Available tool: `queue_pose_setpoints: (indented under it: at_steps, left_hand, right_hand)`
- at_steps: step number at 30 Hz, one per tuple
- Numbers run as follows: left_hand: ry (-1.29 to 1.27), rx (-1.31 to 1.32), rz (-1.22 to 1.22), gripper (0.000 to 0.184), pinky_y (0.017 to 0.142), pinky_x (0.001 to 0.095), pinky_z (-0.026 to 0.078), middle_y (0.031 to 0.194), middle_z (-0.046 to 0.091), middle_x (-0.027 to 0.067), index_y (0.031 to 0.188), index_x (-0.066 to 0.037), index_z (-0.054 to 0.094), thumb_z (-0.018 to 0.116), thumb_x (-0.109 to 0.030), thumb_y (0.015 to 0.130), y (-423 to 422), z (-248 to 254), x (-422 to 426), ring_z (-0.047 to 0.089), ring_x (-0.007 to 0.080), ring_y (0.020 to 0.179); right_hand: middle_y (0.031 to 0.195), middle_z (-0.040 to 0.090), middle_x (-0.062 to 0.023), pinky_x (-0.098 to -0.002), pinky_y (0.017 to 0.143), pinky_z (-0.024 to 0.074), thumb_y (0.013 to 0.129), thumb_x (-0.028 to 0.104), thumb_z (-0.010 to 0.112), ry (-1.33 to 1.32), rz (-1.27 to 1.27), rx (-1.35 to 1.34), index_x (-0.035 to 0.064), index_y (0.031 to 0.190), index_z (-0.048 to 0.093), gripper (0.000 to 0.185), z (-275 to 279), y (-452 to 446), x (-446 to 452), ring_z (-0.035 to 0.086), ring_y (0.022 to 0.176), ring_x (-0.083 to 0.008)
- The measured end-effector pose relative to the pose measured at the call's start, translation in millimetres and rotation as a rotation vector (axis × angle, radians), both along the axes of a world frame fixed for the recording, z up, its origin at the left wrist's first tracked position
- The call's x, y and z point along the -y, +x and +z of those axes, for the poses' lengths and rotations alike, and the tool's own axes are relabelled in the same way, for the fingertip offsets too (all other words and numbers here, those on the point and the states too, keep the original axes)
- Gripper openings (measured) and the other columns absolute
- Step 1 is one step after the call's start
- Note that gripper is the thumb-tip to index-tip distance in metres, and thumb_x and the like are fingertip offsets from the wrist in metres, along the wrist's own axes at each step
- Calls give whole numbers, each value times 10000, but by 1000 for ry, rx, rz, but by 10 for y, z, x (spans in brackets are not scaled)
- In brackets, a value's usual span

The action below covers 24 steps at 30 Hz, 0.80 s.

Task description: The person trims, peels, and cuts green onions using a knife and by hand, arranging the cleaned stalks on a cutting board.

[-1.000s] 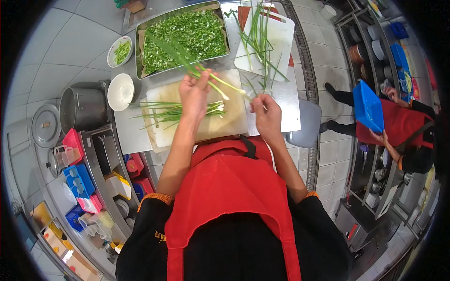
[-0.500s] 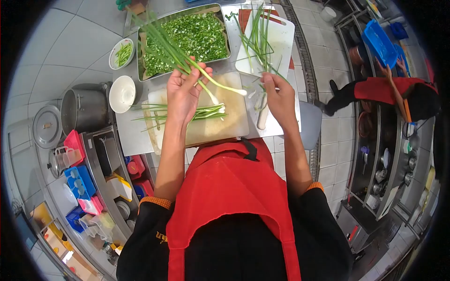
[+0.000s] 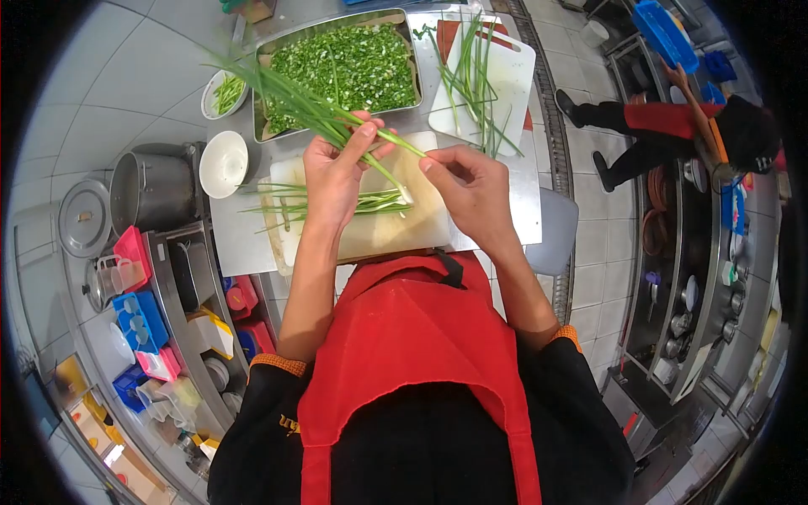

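Observation:
My left hand [image 3: 337, 172] is closed around a small bunch of green onions [image 3: 295, 99], its green tops pointing to the upper left. With thumb and fingers my right hand [image 3: 471, 189] pinches the white end of one of those stalks. Under my hands, more green onions [image 3: 374, 202] lie on a worn cutting board [image 3: 421, 225]. Chopped green onion [image 3: 345, 67] fills a metal tray [image 3: 411, 105] beyond my left hand. At the upper right, loose green stalks [image 3: 478, 80] rest on a white cutting board [image 3: 515, 80].
Left of the boards stand an empty white bowl [image 3: 224, 165], a bowl of cut stalks [image 3: 210, 105] and a large pot [image 3: 168, 195]. A grey stool [image 3: 557, 231] touches the table's right side. A person [image 3: 673, 126] at the right shelves holds a blue bin [image 3: 665, 35].
My right hand has come back to the bunch and now pinches a stalk's end. My left hand still holds the bunch. The other person has moved the blue bin farther up in view.

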<state>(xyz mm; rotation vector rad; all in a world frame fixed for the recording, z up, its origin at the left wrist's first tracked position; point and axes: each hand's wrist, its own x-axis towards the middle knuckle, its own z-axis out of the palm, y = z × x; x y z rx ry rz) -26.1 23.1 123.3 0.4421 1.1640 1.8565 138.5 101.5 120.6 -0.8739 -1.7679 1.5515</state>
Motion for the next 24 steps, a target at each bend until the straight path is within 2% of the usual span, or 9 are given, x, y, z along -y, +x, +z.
queue_pose_setpoints:
  at_steps: [2,5,7,11,13,17,24]
  left_hand:
    - [-45,-27,16,251,847,353,555,1055,641,132,1139,0,570,618,-71,903,2,-16,2,642,279,999]
    - [8,20,24,235,840,331,558,1049,640,135,1117,7,581,625,-76,901,61,-15,-10,644,281,998]
    - [75,43,32,240,854,334,554,1048,641,134,1119,9,579,629,-74,899,128,-14,-28,648,282,984]
    - [92,56,42,240,868,339,550,1049,641,133,1121,11,577,627,-63,899,173,-116,-45,645,285,992]
    - [61,61,143,217,853,354,559,1040,638,147,1112,28,580,605,-31,905,158,-159,-52,651,299,970]
    - [21,51,168,208,849,360,560,1038,637,146,1105,30,579,603,-29,906,122,-148,-34,653,296,962]
    - [-32,44,302,187,867,351,569,1017,627,127,1073,30,584,615,-39,902,156,-239,-70,634,207,934]
  right_hand:
    - [729,630,-64,-235,603,455,857,112,668,61,-35,-13,-67,894,658,183,-31,6,6,548,634,-85]
    - [754,627,-69,-240,598,455,872,111,657,-37,-117,-105,-64,895,654,177,-29,-22,28,544,621,-98]
    - [776,624,-64,-245,600,470,898,121,635,-335,-174,-281,-51,927,650,175,9,-23,41,559,639,-111]
    - [796,632,-61,-253,608,497,923,156,618,-494,-250,-386,-29,952,637,189,-117,-47,39,581,670,-118]
    - [817,641,-70,-265,624,521,940,183,601,-568,-342,-419,-21,954,626,205,-140,-41,11,600,700,-126]
    - [836,648,-76,-274,634,526,943,176,597,-505,-391,-347,-22,949,618,199,-224,0,-54,608,712,-129]
    - [817,641,-66,-257,659,497,947,147,590,-258,-529,-387,-22,923,609,172,-465,47,-121,583,687,-113]
